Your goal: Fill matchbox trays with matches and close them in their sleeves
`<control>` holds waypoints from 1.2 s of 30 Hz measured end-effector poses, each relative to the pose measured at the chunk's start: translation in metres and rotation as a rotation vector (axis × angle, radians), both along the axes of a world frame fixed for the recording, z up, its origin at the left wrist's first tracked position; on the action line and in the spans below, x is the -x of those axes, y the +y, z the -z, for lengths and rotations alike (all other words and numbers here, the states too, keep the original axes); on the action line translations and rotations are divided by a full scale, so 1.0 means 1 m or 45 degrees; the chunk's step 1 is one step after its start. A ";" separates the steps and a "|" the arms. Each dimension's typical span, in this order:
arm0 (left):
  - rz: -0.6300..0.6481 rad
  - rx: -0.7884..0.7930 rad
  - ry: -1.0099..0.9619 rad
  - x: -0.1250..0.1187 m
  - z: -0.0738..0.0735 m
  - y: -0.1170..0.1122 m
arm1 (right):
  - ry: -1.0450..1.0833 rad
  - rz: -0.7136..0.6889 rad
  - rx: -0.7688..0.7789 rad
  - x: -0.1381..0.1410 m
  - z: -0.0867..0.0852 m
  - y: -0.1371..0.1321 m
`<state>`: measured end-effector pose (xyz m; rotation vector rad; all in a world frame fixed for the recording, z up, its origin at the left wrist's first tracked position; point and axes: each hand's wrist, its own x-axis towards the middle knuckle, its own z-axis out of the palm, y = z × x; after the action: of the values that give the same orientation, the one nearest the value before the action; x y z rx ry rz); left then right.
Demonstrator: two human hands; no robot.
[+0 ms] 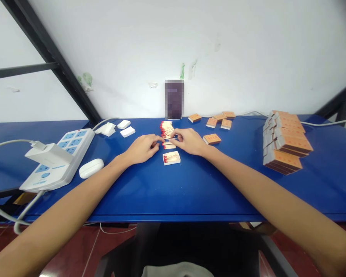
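Note:
My left hand (144,147) and my right hand (188,140) meet at the middle of the blue table (190,188), fingers curled together on a small bundle of red-tipped matches (169,144). Just behind the fingers lies a loose pile of matches (167,129). In front of them sits an open white matchbox tray (171,157) filled with matches. An orange matchbox (212,139) lies right beside my right hand.
A white power strip (60,157) with a plugged adapter and a white earbud case (91,168) sit at left. White empty trays (126,129) lie behind. Several orange matchboxes (220,119) are scattered at back, stacks of them (285,142) at right. A phone (174,99) leans on the wall.

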<state>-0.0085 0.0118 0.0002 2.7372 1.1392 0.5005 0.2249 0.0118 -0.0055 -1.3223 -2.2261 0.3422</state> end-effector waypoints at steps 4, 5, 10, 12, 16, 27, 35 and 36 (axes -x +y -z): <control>-0.005 0.008 -0.020 0.000 0.000 0.001 | 0.012 0.041 -0.017 0.003 -0.001 0.001; -0.009 0.009 -0.022 0.000 0.000 0.002 | 0.001 0.045 -0.017 0.004 -0.001 0.001; -0.012 0.006 -0.006 0.000 -0.001 0.001 | -0.035 0.039 0.002 0.004 -0.003 -0.002; -0.009 0.006 0.002 0.001 -0.001 0.001 | -0.035 0.031 0.014 0.004 -0.005 -0.002; -0.011 0.011 0.005 0.001 -0.001 0.000 | -0.032 0.039 0.004 0.005 -0.006 -0.003; -0.022 0.041 -0.013 -0.001 -0.003 -0.001 | -0.080 -0.227 0.078 -0.007 -0.010 -0.006; -0.127 0.034 -0.011 -0.007 -0.004 -0.006 | -0.211 -0.428 0.046 -0.012 -0.017 -0.006; -0.130 0.024 -0.008 -0.007 -0.004 -0.006 | -0.225 -0.431 0.036 -0.011 -0.017 -0.006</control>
<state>-0.0012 0.0058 0.0038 2.6697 1.2805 0.5080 0.2363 0.0061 0.0111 -1.0193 -2.6075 0.3923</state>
